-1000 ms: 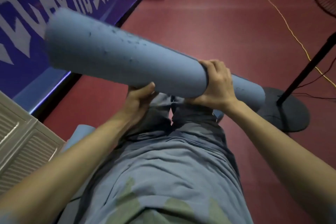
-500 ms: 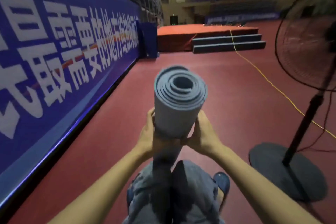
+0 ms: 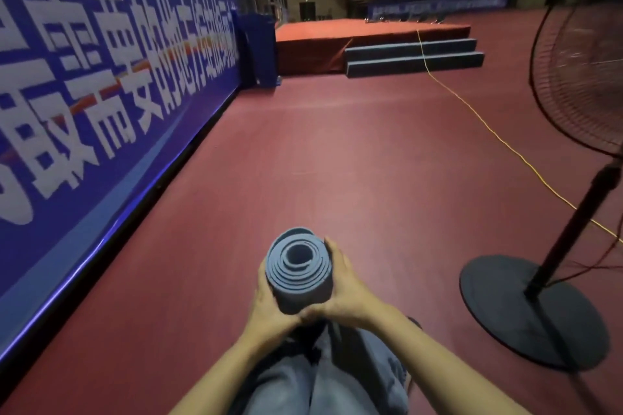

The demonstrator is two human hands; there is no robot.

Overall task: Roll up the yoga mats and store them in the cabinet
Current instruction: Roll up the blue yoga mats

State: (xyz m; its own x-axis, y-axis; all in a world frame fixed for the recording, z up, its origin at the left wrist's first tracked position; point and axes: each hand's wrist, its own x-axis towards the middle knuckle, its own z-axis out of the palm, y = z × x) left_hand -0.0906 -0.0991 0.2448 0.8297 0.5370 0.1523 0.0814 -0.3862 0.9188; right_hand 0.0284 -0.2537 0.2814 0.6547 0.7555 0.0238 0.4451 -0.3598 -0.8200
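Note:
A rolled blue yoga mat (image 3: 298,271) stands upright in front of my body, its spiral end facing the camera. My left hand (image 3: 269,305) grips the roll from the left side. My right hand (image 3: 342,291) grips it from the right, fingers wrapped along the roll's edge. Both wrists meet just below the roll, above my grey trousers. The lower part of the mat is hidden behind my hands and legs. No cabinet shows in this view.
A blue banner wall (image 3: 101,104) with white characters runs along the left. A standing fan has its round base (image 3: 532,310) and pole at the right, with a yellow cable (image 3: 478,114) across the red floor. A red stage with grey steps (image 3: 411,57) stands far ahead.
The mat went from lying across my body to standing on end. Since half a second ago it sits lower in view and my hands are nearer its top end. The view lifted toward the hall.

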